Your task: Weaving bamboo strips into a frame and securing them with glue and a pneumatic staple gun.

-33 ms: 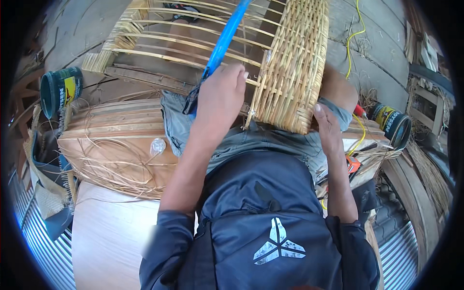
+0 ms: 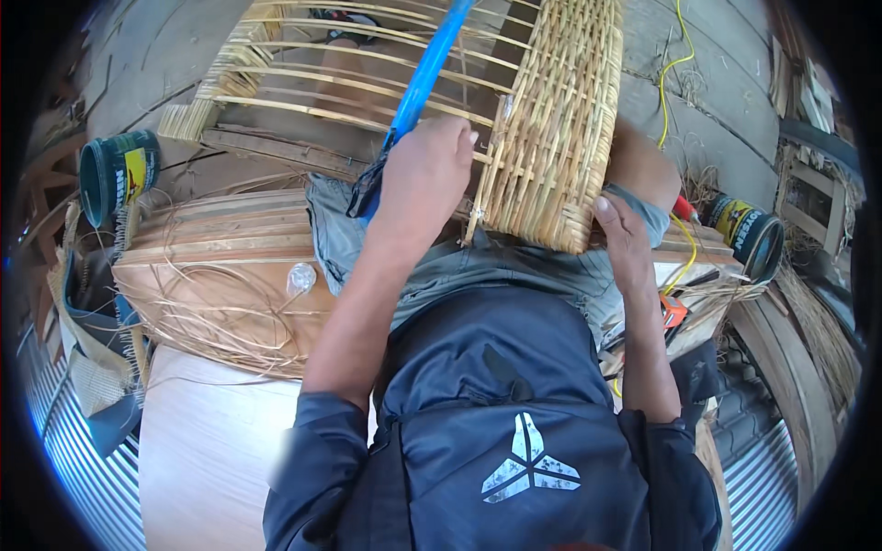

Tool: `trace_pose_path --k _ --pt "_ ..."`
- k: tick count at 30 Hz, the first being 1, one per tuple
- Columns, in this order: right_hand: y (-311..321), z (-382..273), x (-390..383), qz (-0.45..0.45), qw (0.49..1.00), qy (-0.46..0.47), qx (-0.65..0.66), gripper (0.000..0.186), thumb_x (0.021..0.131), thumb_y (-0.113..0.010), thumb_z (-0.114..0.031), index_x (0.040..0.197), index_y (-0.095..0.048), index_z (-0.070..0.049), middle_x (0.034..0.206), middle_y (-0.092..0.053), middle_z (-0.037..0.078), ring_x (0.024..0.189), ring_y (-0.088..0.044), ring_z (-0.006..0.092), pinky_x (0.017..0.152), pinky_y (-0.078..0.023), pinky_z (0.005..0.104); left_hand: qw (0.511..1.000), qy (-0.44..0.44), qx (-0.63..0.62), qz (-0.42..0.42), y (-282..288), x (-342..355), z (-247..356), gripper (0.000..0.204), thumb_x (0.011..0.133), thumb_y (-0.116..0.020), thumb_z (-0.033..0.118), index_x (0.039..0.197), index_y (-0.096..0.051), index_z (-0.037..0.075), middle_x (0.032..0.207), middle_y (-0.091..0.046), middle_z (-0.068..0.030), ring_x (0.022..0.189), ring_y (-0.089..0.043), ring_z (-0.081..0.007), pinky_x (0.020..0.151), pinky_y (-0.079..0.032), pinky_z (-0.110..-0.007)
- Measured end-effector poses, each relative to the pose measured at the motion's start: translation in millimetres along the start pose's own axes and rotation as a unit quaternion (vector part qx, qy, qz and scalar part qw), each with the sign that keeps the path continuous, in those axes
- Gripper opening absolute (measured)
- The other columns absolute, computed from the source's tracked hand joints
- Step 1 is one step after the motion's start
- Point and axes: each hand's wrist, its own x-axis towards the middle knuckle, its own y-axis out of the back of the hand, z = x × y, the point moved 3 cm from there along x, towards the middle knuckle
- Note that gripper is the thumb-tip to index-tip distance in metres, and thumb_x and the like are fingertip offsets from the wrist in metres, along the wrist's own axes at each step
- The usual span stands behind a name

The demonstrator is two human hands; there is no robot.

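Between left grip [image 2: 426, 168] and nearer right grip [image 2: 627, 241], the woven panel [image 2: 554, 129] is extended lengthwise away from both; whether either grip is clamped cannot be told.

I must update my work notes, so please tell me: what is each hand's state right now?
Left hand: curled; whether it holds anything cannot be told.
Right hand: at the edge of the woven panel; grip cannot be told.
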Motion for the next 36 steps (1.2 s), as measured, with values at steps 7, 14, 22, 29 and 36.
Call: trace_pose_path --k 7,14,22,29,36 --pt "16 15 10 0.058 0.996 0.062 -0.017 0.027 0.091 -0.057 -0.018 0.106 -0.058 0.004 0.078 -0.06 0.004 0.074 -0.053 0.009 0.069 -0.045 0.0234 0.987 0.12 0.068 -0.077 -35 19 16 0.023 0.083 -0.061 0.023 0.092 -0.065 0.002 0.08 -0.065 -0.0186 0.078 -0.063 -0.0339 0.069 -0.049 -0.039" --pt "20 15 16 0.13 0.985 0.109 0.007 0.022 0.088 -0.06 -0.013 0.105 -0.059 0.002 0.082 -0.061 0.005 0.073 -0.055 0.0084 0.066 -0.045 0.023 0.974 0.187 -0.123 -0.043 -46 11 -5 0.016 0.082 -0.063 0.015 0.087 -0.061 0.0 0.073 -0.063 -0.0137 0.064 -0.061 -0.0229 0.064 -0.048 -0.034" --pt "-1 -51 40 0.098 0.951 0.284 -0.077 0.017 0.084 -0.062 -0.01 0.099 -0.061 -0.002 0.086 -0.062 0.01 0.073 -0.059 0.0183 0.068 -0.048 0.0279 0.979 0.157 -0.122 -0.046 -41 9 6 0.019 0.081 -0.062 0.018 0.088 -0.06 0.0 0.073 -0.063 -0.0141 0.067 -0.062 -0.0261 0.065 -0.048 -0.036" --pt "-16 -68 60 0.046 0.939 0.316 -0.131 0.017 0.086 -0.06 -0.012 0.099 -0.061 -0.001 0.089 -0.064 0.013 0.08 -0.062 0.0253 0.073 -0.049 0.0309 0.977 0.192 -0.079 -0.048 -45 5 1 0.015 0.083 -0.061 0.013 0.089 -0.059 -0.001 0.074 -0.063 -0.0106 0.065 -0.059 -0.0163 0.064 -0.047 -0.03" --pt "-23 -66 66 0.045 0.923 0.335 -0.186 0.016 0.085 -0.061 -0.011 0.098 -0.062 -0.002 0.09 -0.063 0.012 0.081 -0.062 0.0251 0.074 -0.049 0.0305 0.932 0.2 -0.302 0.014 -53 0 -4 0.007 0.083 -0.06 0.003 0.086 -0.054 0.001 0.07 -0.056 -0.003 0.059 -0.05 -0.0084 0.055 -0.042 -0.025"
